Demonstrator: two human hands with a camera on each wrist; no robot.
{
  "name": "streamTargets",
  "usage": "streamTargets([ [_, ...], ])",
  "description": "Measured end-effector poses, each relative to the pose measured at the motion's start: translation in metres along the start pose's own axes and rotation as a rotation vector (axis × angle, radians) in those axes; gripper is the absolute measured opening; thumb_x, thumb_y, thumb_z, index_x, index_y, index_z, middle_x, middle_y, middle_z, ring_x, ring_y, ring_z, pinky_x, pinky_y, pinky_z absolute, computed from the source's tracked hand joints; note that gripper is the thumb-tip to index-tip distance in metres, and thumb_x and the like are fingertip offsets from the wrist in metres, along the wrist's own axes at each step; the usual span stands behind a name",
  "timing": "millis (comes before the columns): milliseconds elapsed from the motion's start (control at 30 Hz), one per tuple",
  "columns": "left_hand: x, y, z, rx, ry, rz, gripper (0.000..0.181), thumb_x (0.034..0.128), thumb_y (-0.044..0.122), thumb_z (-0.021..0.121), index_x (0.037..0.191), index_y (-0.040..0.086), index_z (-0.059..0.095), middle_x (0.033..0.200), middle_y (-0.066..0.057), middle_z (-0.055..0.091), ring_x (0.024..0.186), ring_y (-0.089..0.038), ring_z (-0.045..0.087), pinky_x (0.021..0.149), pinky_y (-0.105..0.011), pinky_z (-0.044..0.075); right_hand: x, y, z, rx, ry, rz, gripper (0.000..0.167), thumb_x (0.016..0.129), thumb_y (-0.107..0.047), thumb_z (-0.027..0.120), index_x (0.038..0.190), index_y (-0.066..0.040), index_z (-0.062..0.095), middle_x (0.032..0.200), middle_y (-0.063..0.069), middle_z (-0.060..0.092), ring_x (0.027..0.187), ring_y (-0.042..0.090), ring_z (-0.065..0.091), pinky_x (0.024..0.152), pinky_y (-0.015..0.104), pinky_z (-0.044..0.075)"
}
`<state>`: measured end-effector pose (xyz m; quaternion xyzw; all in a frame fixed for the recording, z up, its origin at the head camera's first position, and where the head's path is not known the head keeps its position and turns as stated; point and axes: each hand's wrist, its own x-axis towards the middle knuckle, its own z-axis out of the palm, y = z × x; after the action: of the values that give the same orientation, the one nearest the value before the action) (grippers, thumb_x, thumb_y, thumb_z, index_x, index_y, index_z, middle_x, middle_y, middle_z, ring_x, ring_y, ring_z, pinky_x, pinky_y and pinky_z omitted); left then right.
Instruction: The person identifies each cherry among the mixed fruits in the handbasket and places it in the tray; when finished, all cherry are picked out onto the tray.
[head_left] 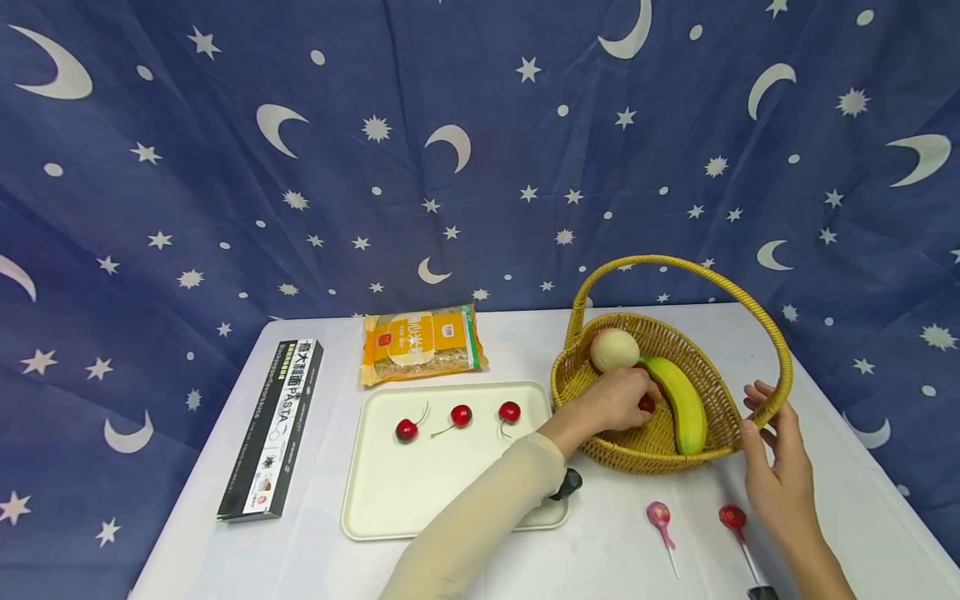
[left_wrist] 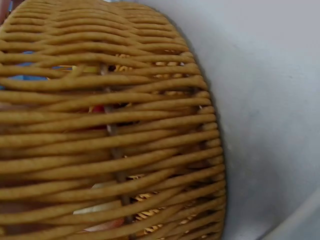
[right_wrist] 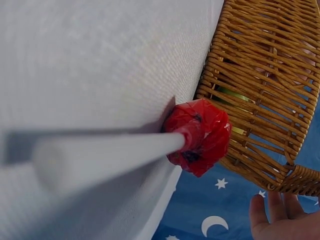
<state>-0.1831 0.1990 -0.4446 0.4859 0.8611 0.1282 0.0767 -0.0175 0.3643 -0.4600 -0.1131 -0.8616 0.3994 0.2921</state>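
- Blue backdrop (head_left: 510, 167) with white moons and stars, hanging behind the basket.
- White counter (head_left: 600, 550), beneath the basket.
- Woven basket (head_left: 690, 337), its tall arched handle (head_left: 678, 262) rising over it.
- Cream tray (head_left: 382, 492), just left of the basket.
- Black-and-white pasta box (head_left: 270, 429), well left of the basket, beyond the tray.
- Orange-and-yellow bag (head_left: 423, 342), left of the basket, behind the tray.
- Left hand (head_left: 618, 398), reaching into the basket over its left side, fingers curled down and grasping a red item there.
- Right hand (head_left: 780, 458), at the basket's right end, thumb and fingers either side of the handle's lower end, gripping it.
- Yellow-green banana (head_left: 678, 404), inside the basket toward the right.
- Pale round item (head_left: 615, 350), inside the basket at the back left.
- Two lollipops, pink (head_left: 658, 513) and red (head_left: 733, 518), in front of the basket.
- Red item (head_left: 646, 403), inside the basket between the left hand and the banana, mostly hidden by the fingers; its full shape cannot be told.
- Three stemmed cherries (head_left: 461, 416), left of the basket, apart from one another on the tray.
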Motion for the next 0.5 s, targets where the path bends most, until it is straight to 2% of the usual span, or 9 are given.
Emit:
streamTargets([
  [333, 0.0015, -0.0006, 0.0018, -0.022, -0.026, -0.034, 0.023, 0.097, 0.025, 0.079, 0.119, 0.027, 0.08, 0.119, 0.016, 0.076, 0.106, 0.001, 0.066, 0.09, -0.01, 0.05, 0.0001, 0.0002, -0.0001, -0.004, -0.002, 0.005, 0.056, 0.112, -0.009, 0.049, 0.164, -0.027, 0.037, 0.159, -0.011, 0.05, 0.136, -0.015, 0.04, 0.108, -0.004, 0.031],
  [500, 0.0009, -0.0012, 0.0053, -0.049, -0.077, -0.068, 0.018, 0.095, 0.024, 0.081, 0.112, 0.024, 0.075, 0.11, 0.014, 0.072, 0.098, -0.001, 0.062, 0.084, -0.011, 0.048, 0.0004, -0.0009, 0.0004, -0.008, 0.002, 0.016, 0.057, 0.112, -0.009, 0.049, 0.164, -0.028, 0.037, 0.159, -0.011, 0.05, 0.136, -0.015, 0.041, 0.108, -0.003, 0.031],
])
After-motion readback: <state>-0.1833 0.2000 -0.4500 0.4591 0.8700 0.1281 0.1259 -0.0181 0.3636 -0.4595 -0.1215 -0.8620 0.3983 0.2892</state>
